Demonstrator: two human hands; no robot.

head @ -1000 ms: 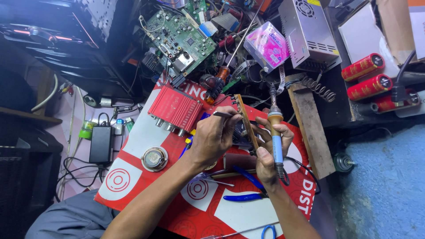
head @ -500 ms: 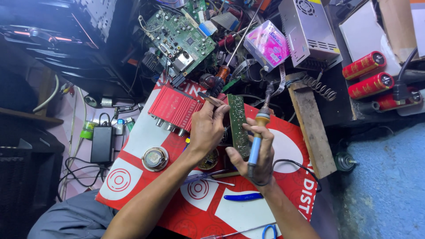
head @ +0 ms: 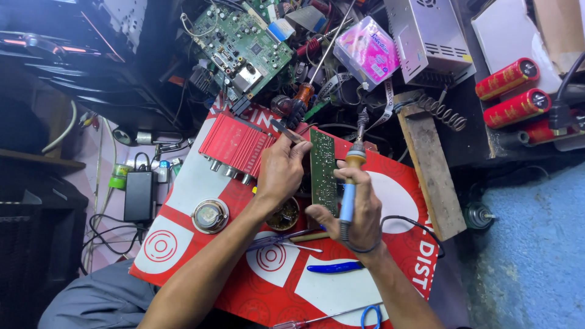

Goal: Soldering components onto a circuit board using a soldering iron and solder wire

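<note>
Left hand [head: 281, 173] pinched together on slim tweezers [head: 286, 131], tips angled toward the top edge of the green circuit board [head: 323, 173], likely to steady a small part; right hand [head: 359, 213] clamped round a blue-handled soldering iron [head: 350, 183], thumb bracing the board's lower edge, board propped upright on the red-and-white sheet [head: 201, 183] so its face sits square to the eye; red finned amplifier case [head: 234, 146] just beside the left hand; blue-handled tool [head: 335, 267] lying near the right wrist.

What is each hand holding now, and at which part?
The right hand grips a soldering iron by its blue handle. The left hand pinches tweezers near their rear and touches the green board.
</note>
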